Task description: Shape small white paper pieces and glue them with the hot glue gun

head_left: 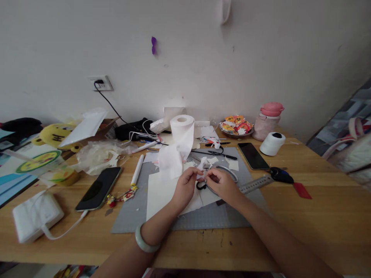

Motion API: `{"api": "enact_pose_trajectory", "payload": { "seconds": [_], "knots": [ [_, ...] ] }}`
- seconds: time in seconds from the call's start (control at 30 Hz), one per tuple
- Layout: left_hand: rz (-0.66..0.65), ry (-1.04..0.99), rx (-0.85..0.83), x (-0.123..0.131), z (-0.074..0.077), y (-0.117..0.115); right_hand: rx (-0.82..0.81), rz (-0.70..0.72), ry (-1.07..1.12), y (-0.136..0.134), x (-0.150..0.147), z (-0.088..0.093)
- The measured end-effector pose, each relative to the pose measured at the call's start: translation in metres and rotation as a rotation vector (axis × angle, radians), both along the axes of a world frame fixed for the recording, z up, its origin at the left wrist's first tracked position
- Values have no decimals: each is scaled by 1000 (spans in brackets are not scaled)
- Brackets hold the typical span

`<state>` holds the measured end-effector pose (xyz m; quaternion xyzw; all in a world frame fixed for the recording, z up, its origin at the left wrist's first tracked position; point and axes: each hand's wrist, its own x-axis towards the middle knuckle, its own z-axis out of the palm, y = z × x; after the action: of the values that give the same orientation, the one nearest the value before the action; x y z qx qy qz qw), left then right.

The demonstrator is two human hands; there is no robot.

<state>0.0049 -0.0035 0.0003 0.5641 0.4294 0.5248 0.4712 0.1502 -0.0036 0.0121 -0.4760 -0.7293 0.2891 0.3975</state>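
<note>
My left hand (185, 187) is closed in a pinch above a white paper sheet (160, 193) on the grey cutting mat (130, 216). Opposite it, my right hand (224, 187) also pinches, the two sets of fingertips almost touching. Something small and pale shows between them; its kind is too small to tell. Just beyond the fingers lie torn white scraps (213, 160). A black hooked piece (200, 185) sits under the fingertips, and a greyish loop (232, 173) lies partly behind my right hand. From a toilet paper roll (182, 133), a loose strip (170, 162) trails onto the mat.
Right of the mat are a metal ruler (255, 184), a key fob (281, 175), a dark phone (253, 156) and a thread spool (272, 144). A snack bowl (237, 126) stands behind. Leftward are a charging phone (98, 189), a power bank (37, 216) and a drink cup (62, 175).
</note>
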Motion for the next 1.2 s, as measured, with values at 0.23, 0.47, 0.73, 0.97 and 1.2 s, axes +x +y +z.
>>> {"api": "enact_pose_trajectory", "payload": {
  "seconds": [0.23,0.47,0.73,0.97,1.2],
  "knots": [
    [53,54,9,-2,-2,1,-5,15,-7,0,-1,-2],
    [79,95,25,-2,0,1,-10,33,-14,-3,-3,1],
    [38,113,55,-2,1,0,-46,-18,21,1,-1,-4],
    [-38,104,76,0,1,-3,-94,-10,60,2,-1,-6],
    [-69,87,84,0,0,-4,-66,-64,-4,3,0,-5]
  ]
}}
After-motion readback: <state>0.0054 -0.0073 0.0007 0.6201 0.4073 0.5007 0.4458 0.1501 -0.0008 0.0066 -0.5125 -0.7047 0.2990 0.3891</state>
